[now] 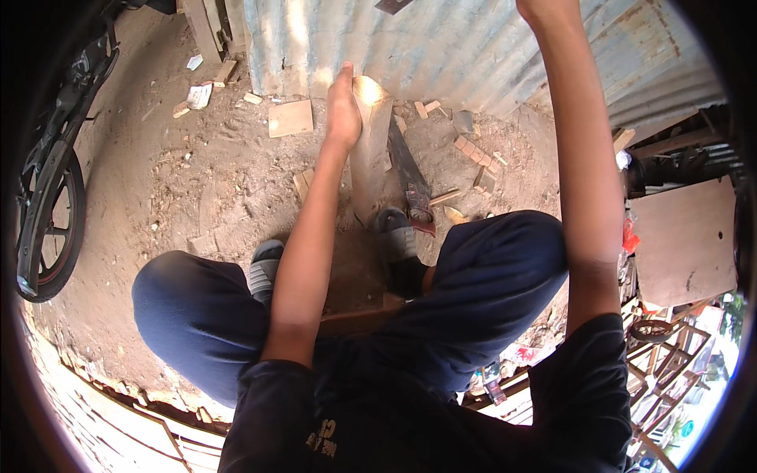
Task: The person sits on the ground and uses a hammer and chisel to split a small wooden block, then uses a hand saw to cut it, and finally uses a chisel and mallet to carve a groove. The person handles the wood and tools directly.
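An upright pale wooden post (369, 158), its top end bright and cut, stands between my sandalled feet, with my left hand (344, 114) gripping its upper left side. A long dark object (406, 162) with a reddish lower end lies just right of the post. My right hand (536, 12) is raised at the top edge, its fingers mostly out of frame. A dark flat blade-like piece (392, 5) shows at the top edge left of that hand; whether the hand holds it is cut off from view.
A corrugated metal sheet (449, 51) stands ahead. A motorbike (55, 205) is at the left. Wood offcuts (290, 118) and rubble lie on the dirt ground (189, 197). At the right are a leaning board (682, 244) and a jumble of wooden frames (666, 363).
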Demonstrator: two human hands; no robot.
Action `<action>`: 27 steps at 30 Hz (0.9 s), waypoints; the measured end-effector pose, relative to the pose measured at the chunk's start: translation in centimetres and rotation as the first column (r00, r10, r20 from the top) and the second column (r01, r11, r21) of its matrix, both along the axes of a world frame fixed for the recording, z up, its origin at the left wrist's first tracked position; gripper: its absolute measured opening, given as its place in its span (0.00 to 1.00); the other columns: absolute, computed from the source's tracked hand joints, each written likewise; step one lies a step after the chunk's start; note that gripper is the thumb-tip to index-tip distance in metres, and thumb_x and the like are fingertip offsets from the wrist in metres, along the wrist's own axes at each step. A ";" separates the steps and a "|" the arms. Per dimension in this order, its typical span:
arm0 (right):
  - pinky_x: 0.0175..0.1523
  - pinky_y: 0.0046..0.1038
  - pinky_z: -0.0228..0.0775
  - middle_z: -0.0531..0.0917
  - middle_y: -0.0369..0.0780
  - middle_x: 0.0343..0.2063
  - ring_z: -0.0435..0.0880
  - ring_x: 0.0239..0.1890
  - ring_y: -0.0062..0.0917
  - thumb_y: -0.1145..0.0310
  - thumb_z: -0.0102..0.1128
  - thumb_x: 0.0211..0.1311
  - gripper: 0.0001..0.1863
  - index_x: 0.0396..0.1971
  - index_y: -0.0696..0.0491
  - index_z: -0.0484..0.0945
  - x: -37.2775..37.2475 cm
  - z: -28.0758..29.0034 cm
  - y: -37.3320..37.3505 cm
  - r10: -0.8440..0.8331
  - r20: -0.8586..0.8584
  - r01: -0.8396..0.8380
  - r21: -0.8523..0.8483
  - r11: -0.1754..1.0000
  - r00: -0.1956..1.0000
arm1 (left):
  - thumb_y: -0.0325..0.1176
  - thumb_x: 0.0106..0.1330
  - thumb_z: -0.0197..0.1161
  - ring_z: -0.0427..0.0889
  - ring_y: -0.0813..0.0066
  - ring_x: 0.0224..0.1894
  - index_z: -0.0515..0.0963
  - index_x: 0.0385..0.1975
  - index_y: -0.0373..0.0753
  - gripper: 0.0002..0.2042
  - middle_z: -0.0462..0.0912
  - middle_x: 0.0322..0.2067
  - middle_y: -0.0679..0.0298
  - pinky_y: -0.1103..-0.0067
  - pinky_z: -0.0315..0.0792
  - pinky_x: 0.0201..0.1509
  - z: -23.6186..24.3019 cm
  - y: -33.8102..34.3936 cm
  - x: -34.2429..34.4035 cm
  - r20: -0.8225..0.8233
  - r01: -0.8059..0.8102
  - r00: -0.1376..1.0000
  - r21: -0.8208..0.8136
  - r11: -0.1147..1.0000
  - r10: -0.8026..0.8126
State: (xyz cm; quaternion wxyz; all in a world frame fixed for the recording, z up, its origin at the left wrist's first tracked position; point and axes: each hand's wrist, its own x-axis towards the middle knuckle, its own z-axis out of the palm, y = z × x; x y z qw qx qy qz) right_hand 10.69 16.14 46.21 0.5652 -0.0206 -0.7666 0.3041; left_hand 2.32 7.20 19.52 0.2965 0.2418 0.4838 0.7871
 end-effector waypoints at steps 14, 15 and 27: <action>0.26 0.18 0.71 0.79 0.34 0.21 0.77 0.20 0.16 0.74 0.62 0.53 0.11 0.37 0.58 0.77 6.9 -1.8 -0.6 0.069 0.322 -0.062 -0.035 0.998 0.944 | 0.47 0.72 0.38 0.73 0.65 0.54 0.65 0.59 0.34 0.25 0.75 0.52 0.52 0.72 0.65 0.60 1.8 1.7 4.3 -0.093 0.175 0.979 -0.070 0.982 -0.181; 0.26 0.18 0.71 0.79 0.34 0.21 0.77 0.20 0.15 0.74 0.62 0.53 0.11 0.37 0.58 0.76 6.7 -1.9 -0.5 0.103 0.288 -0.096 -0.041 0.995 0.952 | 0.46 0.72 0.38 0.74 0.64 0.54 0.64 0.60 0.35 0.25 0.74 0.52 0.52 0.71 0.66 0.60 2.0 1.6 4.3 -0.079 0.192 0.977 -0.096 0.977 -0.199; 0.27 0.19 0.72 0.79 0.35 0.22 0.77 0.22 0.16 0.71 0.64 0.53 0.12 0.37 0.57 0.77 3.7 -3.0 0.8 0.263 0.194 -0.267 -0.001 0.964 0.945 | 0.52 0.66 0.44 0.81 0.66 0.34 0.67 0.56 0.34 0.28 0.81 0.37 0.54 0.71 0.75 0.42 -0.8 3.5 1.2 0.117 0.439 0.890 0.048 0.897 -0.441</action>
